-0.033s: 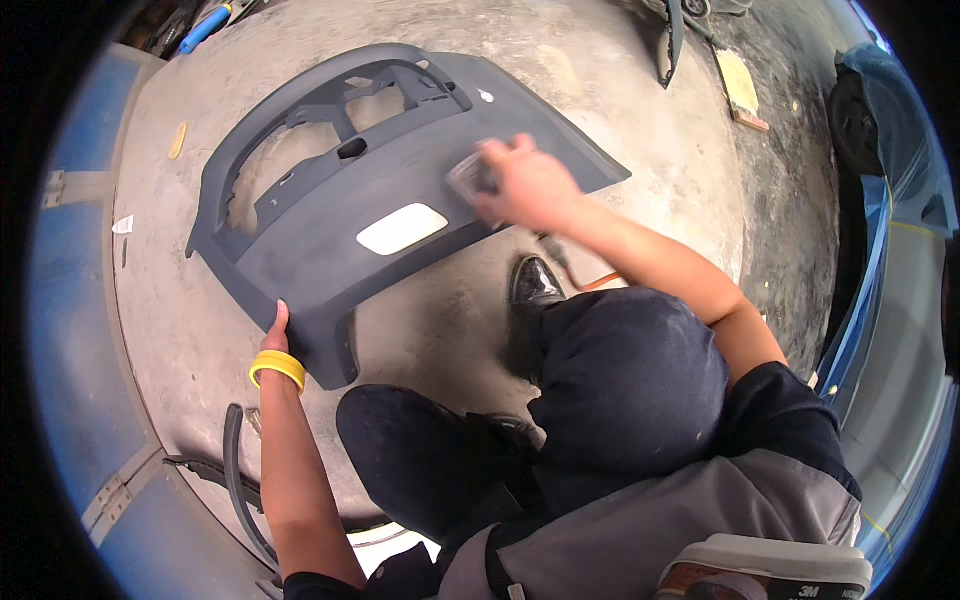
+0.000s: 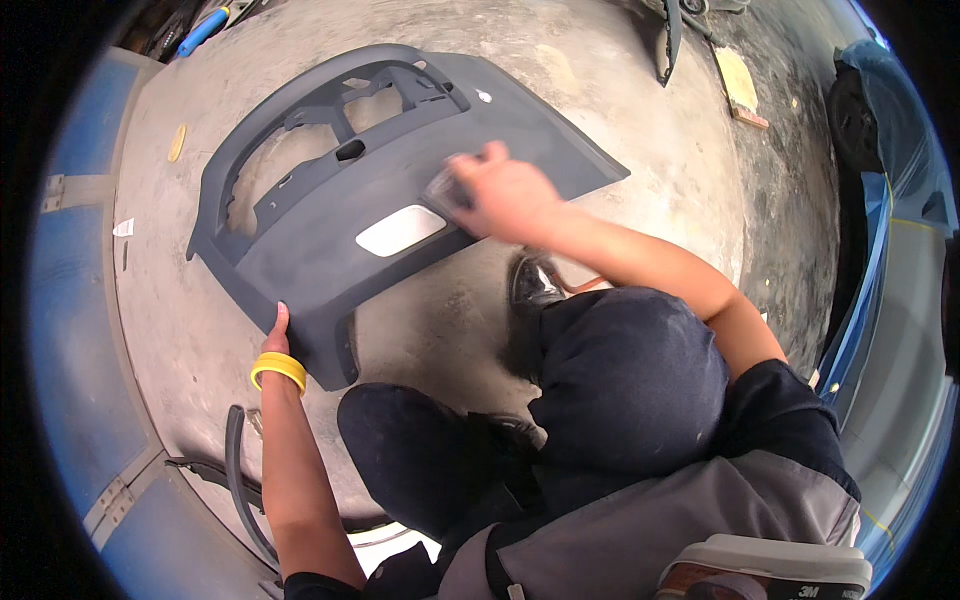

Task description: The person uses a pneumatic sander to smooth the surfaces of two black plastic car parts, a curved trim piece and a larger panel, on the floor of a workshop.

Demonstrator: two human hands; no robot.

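Note:
A dark grey car bumper (image 2: pixel 320 215) lies on the concrete floor in front of me, with large openings on its far left side and a pale cut-out near its middle. My left hand (image 2: pixel 277 335) grips its near left corner, thumb on top, the other fingers hidden. With my right hand (image 2: pixel 505 195), blurred by motion, I hold a dark flat sanding pad (image 2: pixel 442 190) against the bumper's face, just right of the pale cut-out. Slightly lighter, dusty-looking patches show on the grey surface.
Blue panels (image 2: pixel 85 290) stand along the left. A curved black strip (image 2: pixel 235 470) lies beside my left forearm. Over at the right is a car body (image 2: pixel 905 300) under blue plastic film. A yellow pad (image 2: pixel 737 80) lies on the floor at the far right. My shoe (image 2: pixel 535 280) is close to the bumper.
My right hand has slid the sanding pad left and a little nearer along the bumper, toward the pale cut-out. The left hand keeps its place on the corner.

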